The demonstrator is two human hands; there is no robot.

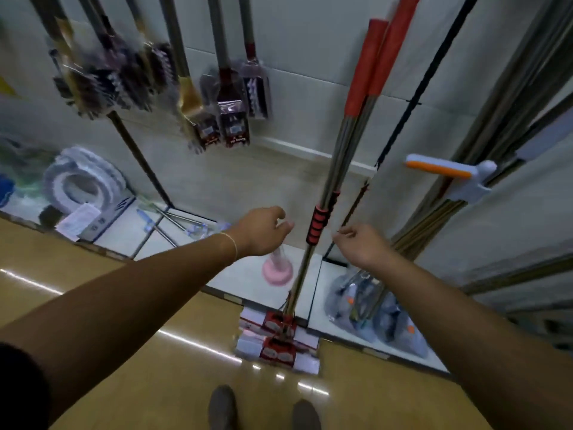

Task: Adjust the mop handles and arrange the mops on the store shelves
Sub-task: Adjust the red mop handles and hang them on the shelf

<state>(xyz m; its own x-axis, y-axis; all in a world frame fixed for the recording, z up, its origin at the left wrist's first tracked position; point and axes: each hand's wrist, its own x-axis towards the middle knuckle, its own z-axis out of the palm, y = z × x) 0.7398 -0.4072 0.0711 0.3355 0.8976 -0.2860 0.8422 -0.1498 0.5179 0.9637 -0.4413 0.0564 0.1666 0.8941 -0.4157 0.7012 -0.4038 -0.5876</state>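
Observation:
Two mops with metal handles (342,156) lean side by side against the white shelf wall, each with a red grip at the top and a red-and-black sleeve (319,223) lower down. Their red-and-white packaged heads (277,339) rest on the floor at the shelf's front edge. My left hand (262,232) hovers just left of the handles, fingers loosely curled, holding nothing. My right hand (362,245) hovers just right of them, fingers loosely curled, empty too. Neither hand touches the handles.
Brushes in clear wrap (229,116) hang on the wall at upper left. A pink plunger (277,270) stands on the low white shelf (248,287). Bagged mop heads (381,315) sit at right, below a white-and-orange squeegee (449,172). My shoes (263,408) are on the tan floor.

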